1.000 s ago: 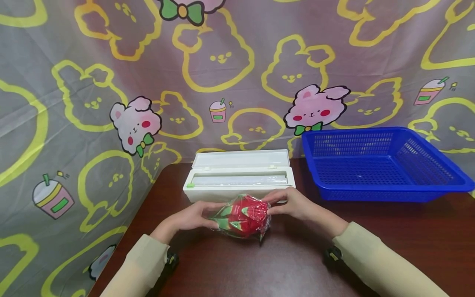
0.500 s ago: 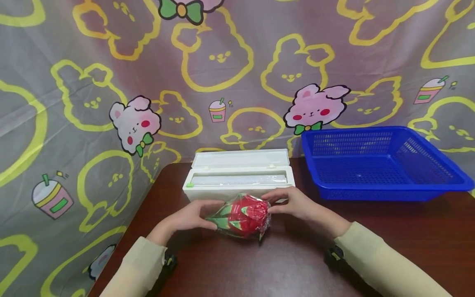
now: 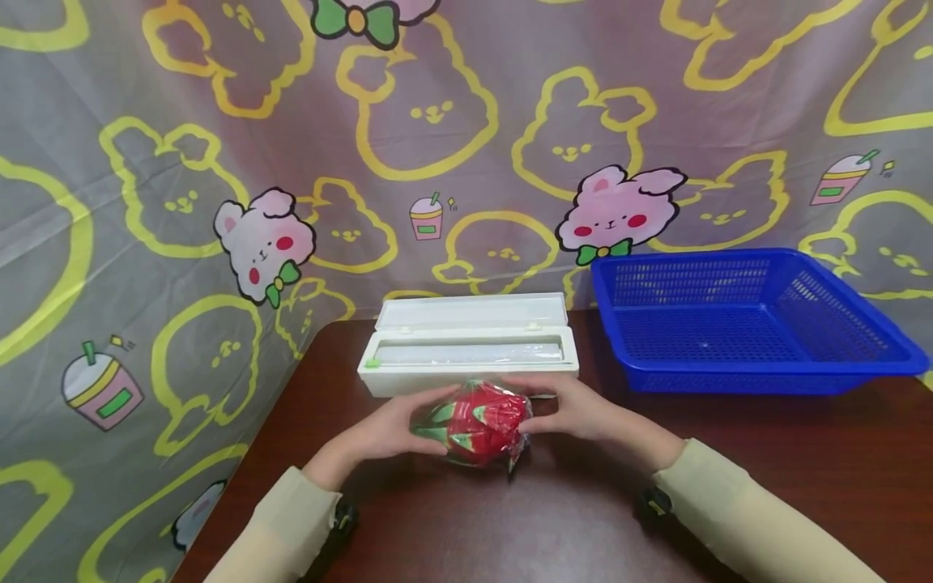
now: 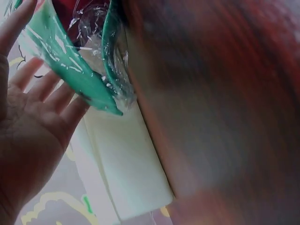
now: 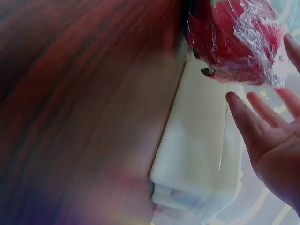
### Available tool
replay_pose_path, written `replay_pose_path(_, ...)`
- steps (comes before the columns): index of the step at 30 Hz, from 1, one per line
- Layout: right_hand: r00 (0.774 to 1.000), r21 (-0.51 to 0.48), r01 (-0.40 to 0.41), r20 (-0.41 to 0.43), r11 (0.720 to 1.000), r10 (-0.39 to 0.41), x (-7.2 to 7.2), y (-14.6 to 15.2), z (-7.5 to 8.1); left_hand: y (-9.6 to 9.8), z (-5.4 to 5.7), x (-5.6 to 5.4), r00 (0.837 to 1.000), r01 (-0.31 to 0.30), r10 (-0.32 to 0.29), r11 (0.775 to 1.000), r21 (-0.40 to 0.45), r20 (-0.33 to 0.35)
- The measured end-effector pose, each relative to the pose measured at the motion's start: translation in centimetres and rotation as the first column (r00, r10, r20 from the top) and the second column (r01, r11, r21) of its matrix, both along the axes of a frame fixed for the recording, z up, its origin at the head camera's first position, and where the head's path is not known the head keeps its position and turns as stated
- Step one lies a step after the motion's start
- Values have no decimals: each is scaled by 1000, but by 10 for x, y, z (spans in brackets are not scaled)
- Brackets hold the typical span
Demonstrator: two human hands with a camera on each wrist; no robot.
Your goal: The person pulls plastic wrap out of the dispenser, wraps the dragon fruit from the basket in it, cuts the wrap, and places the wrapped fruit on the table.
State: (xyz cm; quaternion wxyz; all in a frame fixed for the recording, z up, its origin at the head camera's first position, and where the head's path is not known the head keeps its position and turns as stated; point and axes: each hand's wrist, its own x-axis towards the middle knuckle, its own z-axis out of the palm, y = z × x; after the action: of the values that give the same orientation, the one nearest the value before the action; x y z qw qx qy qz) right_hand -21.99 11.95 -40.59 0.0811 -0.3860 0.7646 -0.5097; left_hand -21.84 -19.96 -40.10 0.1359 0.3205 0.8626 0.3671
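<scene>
A red dragon fruit (image 3: 487, 421) with green scales sits in front of the box, wrapped in clear cling film. My left hand (image 3: 386, 429) is at its green-tipped end, thumb on the near side and fingers on the far side. In the left wrist view those fingers extend fairly straight behind a green scale (image 4: 70, 68). My right hand (image 3: 579, 414) is at the red end, where the film (image 5: 255, 33) is bunched. In the right wrist view its fingers are spread, tips right at the crumpled film. Both hands cup the fruit loosely.
Behind the fruit stands a white cling film dispenser (image 3: 386, 385), lid (image 3: 474, 312) raised, with a film roll (image 3: 466, 354) inside. A blue plastic basket (image 3: 736, 380) is at the back right of the brown table (image 3: 554, 526). A patterned curtain (image 3: 503, 89) hangs behind.
My left hand has moved right, farther along the fruit. My right hand has widened from its hold on the bunched film, with its fingers reaching farther over the far side. The fruit has barely moved.
</scene>
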Motion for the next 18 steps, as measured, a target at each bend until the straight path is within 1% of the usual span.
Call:
replay_pose_path(2,1000,41,-3,-18,999,3,1,-2,0,1,-1,-1,1000,20,-20,1000,0,6)
replay_pose_path(5,999,88,23,-46,996,-19,3,-4,1,3,-1,-3,999,44,-44,999,1,15)
replay_pose_path(8,997,91,47,-57,995,-42,3,-5,2,4,-1,-5,998,61,-61,998,8,28)
replay_pose_path(13,998,94,47,-55,994,-42,3,-5,1,5,-2,-7,998,51,-51,999,5,37)
replay_pose_path(18,999,98,47,-25,994,-45,6,-2,2,2,-3,-5,999,29,-29,999,23,38)
